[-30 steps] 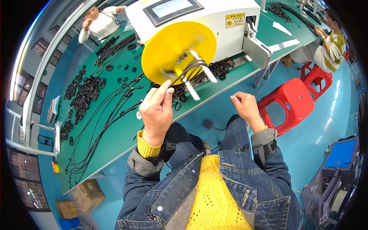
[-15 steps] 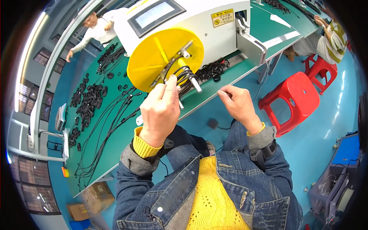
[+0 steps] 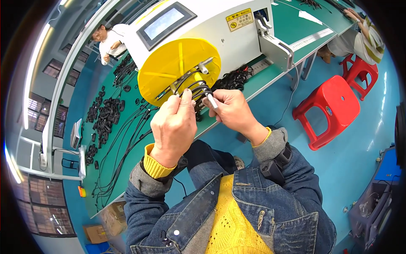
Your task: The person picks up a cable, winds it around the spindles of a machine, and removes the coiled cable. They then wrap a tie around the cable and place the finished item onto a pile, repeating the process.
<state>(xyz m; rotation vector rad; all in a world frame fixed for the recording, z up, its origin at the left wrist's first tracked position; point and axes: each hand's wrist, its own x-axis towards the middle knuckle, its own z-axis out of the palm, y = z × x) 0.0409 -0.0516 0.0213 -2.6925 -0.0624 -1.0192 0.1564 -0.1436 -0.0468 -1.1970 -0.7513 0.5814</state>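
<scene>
A black cable [image 3: 198, 88] is coiled around the metal pegs in front of a yellow disc [image 3: 158, 63] on a white winding machine [image 3: 226, 40]. My left hand [image 3: 173, 122] is closed at the left side of the coil, its thumb and index finger pinched on the cable. From the right, my right hand [image 3: 233, 109] has its fingers closed around the coil beside a pale peg [image 3: 212, 103]. Part of the coil is hidden behind my fingers.
Loose black cables [image 3: 127, 139] and a heap of small black parts [image 3: 111, 114] lie on the green table [image 3: 91, 169] at left. More coiled cables [image 3: 231, 80] rest beside the machine. Red stools [image 3: 332, 110] stand at right. Two people are across and beside the tables.
My right hand has moved left and closed on the coil. My left hand stays at the coil. The disc sits slightly lower and further left in view.
</scene>
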